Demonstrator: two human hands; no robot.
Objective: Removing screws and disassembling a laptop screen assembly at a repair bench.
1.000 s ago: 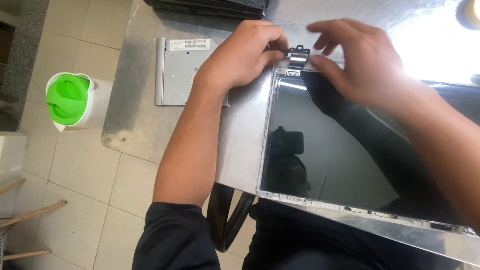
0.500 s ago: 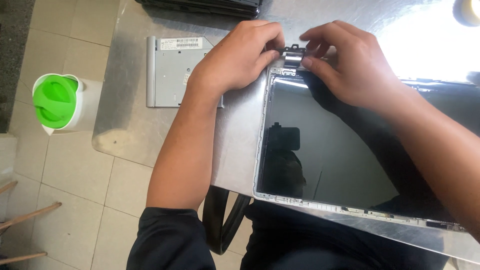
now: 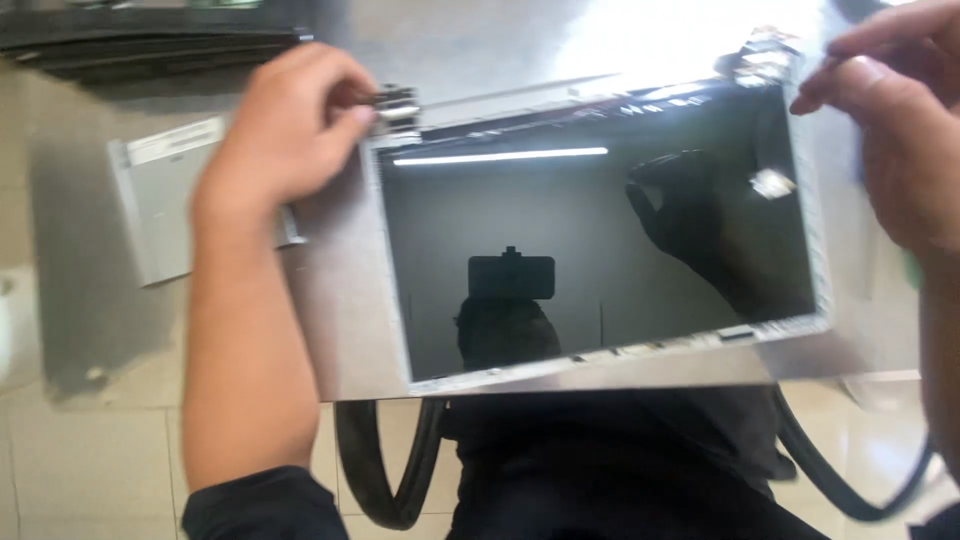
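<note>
glossy black screen panel [image 3: 590, 240], left hand [image 3: 285, 135] pinching metal hinge [image 3: 397, 105]

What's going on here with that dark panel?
A person is working on a bare flat screen panel lying on a metal table. The left hand pinches a small metal hinge bracket at the panel's top left corner. The right hand hovers by the matching bracket at the top right corner. A thin grey drive lies nearby.

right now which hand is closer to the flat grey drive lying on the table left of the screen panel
Left. The left hand hovers just right of the grey drive, pinching the panel's left hinge. The right hand is far across the screen panel, by its right hinge.
</note>
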